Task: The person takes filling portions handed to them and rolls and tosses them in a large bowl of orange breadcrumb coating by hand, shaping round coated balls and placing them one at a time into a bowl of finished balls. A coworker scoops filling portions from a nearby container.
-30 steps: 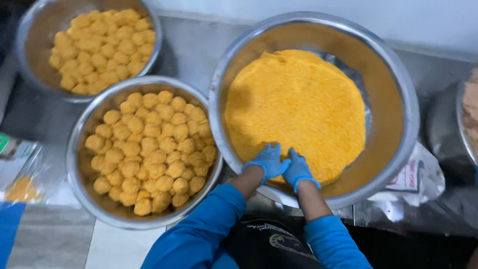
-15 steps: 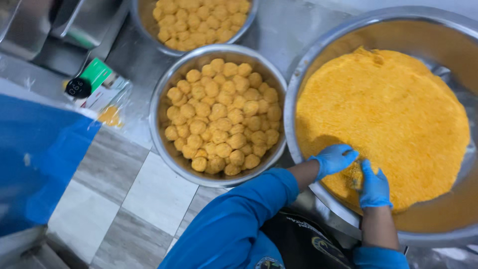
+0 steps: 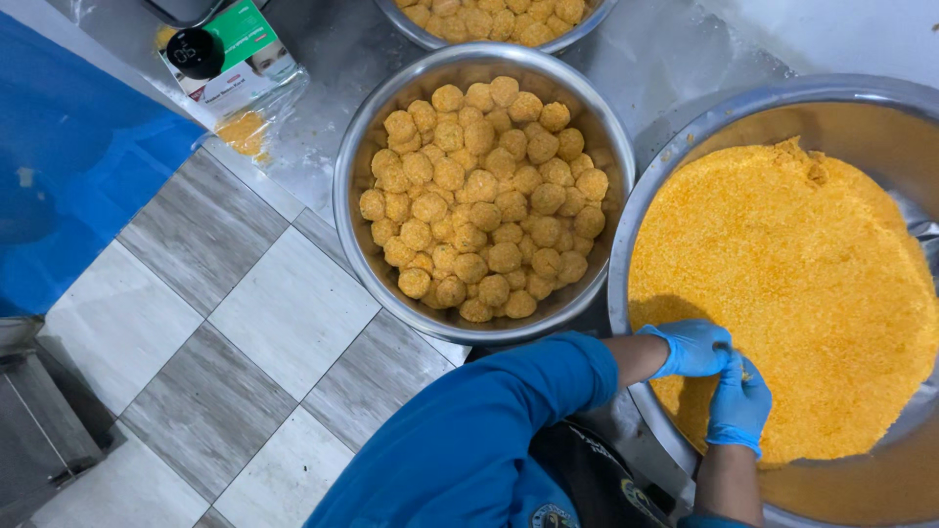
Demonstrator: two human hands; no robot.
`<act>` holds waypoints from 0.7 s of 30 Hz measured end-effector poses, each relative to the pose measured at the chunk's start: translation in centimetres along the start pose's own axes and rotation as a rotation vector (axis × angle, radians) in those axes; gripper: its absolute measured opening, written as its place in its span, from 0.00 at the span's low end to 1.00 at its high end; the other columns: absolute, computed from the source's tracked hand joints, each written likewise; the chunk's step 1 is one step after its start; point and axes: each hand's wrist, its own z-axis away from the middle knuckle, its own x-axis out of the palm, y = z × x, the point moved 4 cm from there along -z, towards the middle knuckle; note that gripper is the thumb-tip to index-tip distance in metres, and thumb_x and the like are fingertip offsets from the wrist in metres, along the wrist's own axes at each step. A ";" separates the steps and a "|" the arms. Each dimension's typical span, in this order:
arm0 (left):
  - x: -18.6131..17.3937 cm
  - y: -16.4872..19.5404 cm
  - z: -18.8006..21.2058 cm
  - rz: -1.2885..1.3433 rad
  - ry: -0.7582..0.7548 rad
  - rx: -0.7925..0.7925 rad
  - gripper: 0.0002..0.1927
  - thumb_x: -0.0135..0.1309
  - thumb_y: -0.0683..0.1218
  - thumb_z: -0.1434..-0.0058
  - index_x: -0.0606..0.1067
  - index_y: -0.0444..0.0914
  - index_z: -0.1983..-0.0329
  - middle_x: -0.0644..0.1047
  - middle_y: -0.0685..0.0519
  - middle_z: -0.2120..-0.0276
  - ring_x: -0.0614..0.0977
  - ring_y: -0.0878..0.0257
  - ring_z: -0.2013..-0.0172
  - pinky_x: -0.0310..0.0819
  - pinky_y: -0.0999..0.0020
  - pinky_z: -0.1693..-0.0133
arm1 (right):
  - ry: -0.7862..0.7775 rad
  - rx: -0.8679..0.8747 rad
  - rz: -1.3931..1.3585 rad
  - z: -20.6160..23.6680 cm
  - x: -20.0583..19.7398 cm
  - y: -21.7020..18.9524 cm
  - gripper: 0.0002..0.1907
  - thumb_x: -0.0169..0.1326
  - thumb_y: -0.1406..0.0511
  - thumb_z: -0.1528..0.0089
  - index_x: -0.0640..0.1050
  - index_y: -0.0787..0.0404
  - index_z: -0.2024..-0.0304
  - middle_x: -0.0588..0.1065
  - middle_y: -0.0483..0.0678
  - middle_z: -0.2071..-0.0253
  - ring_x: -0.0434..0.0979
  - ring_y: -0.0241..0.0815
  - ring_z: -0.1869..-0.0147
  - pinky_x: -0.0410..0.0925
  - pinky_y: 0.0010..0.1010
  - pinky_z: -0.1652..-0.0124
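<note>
1. Left hand (image 3: pixel 693 348), right hand (image 3: pixel 738 403): blue-gloved, cupped together, pinching orange crumb mixture (image 3: pixel 792 293) at the near edge of the large bowl (image 3: pixel 665 176).
2. Risk: loose crumbs likely spill over the rim beneath the hands; the bowl of formed balls (image 3: pixel 479 196) sits just left of them.

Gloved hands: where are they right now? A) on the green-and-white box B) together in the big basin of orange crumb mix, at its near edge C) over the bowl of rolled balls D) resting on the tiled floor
B: the left hand and right hand, both in blue gloves, meet in the orange crumb mix at the near edge of the big basin, apart from the bowl of balls.
</note>
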 end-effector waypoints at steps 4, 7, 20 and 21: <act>-0.6 0.3 0.3 0.029 -0.024 -0.046 0.19 0.46 0.56 0.38 0.82 0.44 0.56 0.83 0.43 0.53 0.83 0.44 0.52 0.75 0.50 0.51 | 0.013 0.000 -0.015 0.9 0.0 -2.7 0.12 0.49 0.66 0.24 0.79 0.67 0.46 0.79 0.49 0.59 0.77 0.37 0.56 0.71 0.30 0.54; -0.6 0.0 0.3 0.098 0.004 -0.053 0.20 0.46 0.57 0.38 0.82 0.45 0.54 0.83 0.45 0.52 0.83 0.45 0.51 0.76 0.51 0.51 | -0.033 0.162 -0.106 1.3 0.4 -3.1 0.21 0.41 0.74 0.32 0.72 0.64 0.36 0.77 0.53 0.53 0.80 0.45 0.60 0.73 0.34 0.58; 4.8 6.9 3.7 -0.428 -0.153 0.251 0.38 0.45 0.63 0.31 0.52 0.57 0.19 0.45 0.45 0.20 0.46 0.24 0.30 0.44 0.24 0.38 | -0.035 0.437 -1.198 0.2 -2.4 -10.1 0.49 0.37 0.32 0.39 0.56 0.50 0.24 0.58 0.50 0.24 0.60 0.57 0.24 0.59 0.61 0.35; 3.8 7.7 3.7 -0.369 -0.010 0.463 0.39 0.44 0.63 0.32 0.51 0.53 0.19 0.48 0.44 0.20 0.49 0.32 0.26 0.44 0.22 0.34 | -0.060 0.441 -1.299 0.4 -3.4 -11.3 0.52 0.36 0.30 0.39 0.56 0.53 0.24 0.58 0.53 0.23 0.60 0.60 0.24 0.60 0.61 0.34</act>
